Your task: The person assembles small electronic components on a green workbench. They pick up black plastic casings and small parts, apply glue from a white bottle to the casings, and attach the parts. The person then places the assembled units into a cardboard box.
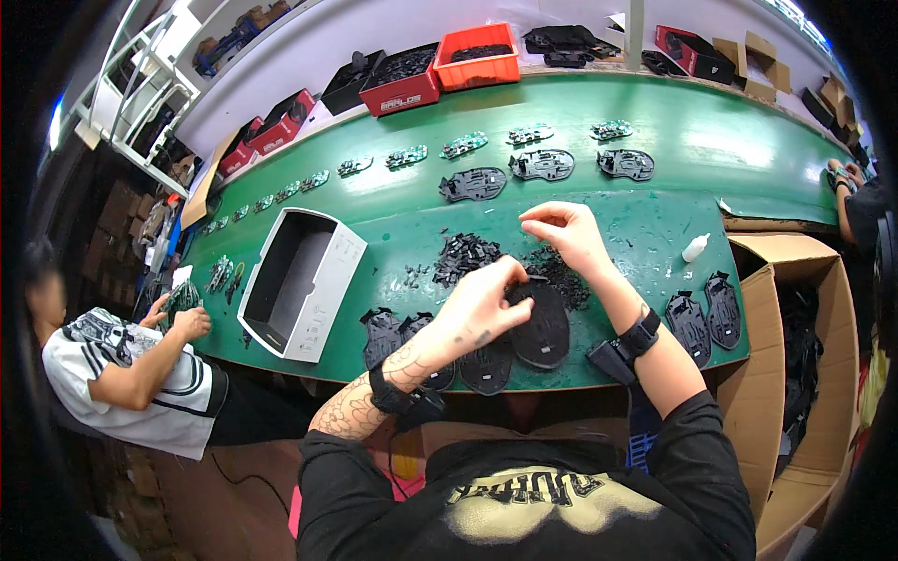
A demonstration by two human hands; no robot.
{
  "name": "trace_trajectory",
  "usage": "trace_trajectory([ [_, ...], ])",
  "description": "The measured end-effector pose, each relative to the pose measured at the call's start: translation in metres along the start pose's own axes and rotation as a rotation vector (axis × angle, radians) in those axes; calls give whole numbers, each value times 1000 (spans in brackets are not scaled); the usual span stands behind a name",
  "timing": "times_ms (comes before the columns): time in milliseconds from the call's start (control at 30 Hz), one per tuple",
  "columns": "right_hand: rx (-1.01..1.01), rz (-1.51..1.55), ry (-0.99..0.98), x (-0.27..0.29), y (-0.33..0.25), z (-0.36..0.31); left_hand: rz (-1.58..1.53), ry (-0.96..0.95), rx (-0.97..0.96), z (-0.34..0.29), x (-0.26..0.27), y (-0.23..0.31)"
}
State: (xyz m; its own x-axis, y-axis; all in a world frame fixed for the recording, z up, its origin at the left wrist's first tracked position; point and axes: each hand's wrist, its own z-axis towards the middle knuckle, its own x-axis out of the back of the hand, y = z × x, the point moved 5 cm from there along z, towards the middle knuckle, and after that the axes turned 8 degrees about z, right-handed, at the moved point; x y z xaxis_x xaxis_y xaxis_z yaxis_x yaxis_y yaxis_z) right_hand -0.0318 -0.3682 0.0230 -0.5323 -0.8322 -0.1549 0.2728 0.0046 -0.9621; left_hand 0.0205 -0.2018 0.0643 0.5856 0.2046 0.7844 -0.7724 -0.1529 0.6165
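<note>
My left hand [479, 304] is closed at the upper edge of a black, mouse-shaped plastic shell [543, 335], with its thumb over the shell's face. Above and to the right, my right hand [569, 234] is pinched, thumb and forefinger together; anything between the fingertips is too small to make out. Just beyond my left hand lies a heap of small black plastic parts [460, 257]. A second heap of tinier dark pieces [566, 280] sits under my right wrist. More black shells [486, 366] lie along the near edge, partly hidden by my left forearm.
A grey-white open box [327, 299] stands to the left. Mouse shells with fitted parts [543, 165] and green circuit boards [465, 144] line the far side. A white dropper bottle [695, 248] and an open carton [795, 271] are right. Co-workers' hands [192, 323] work at the left and far right.
</note>
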Motion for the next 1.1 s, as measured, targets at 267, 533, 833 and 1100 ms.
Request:
trace_trajectory([
  [267,-169,274,49,-5,-9,-7,-550,38,364,9,27,-62],
  [533,-37,100,38,-13,-10,-12,-742,87,399,10,23,-65],
  [833,-119,65,1,-15,1,-11,-751,149,281,16,18,-49],
  [1100,-108,150,32,-6,-2,-7,138,286,-13,32,51,-30],
])
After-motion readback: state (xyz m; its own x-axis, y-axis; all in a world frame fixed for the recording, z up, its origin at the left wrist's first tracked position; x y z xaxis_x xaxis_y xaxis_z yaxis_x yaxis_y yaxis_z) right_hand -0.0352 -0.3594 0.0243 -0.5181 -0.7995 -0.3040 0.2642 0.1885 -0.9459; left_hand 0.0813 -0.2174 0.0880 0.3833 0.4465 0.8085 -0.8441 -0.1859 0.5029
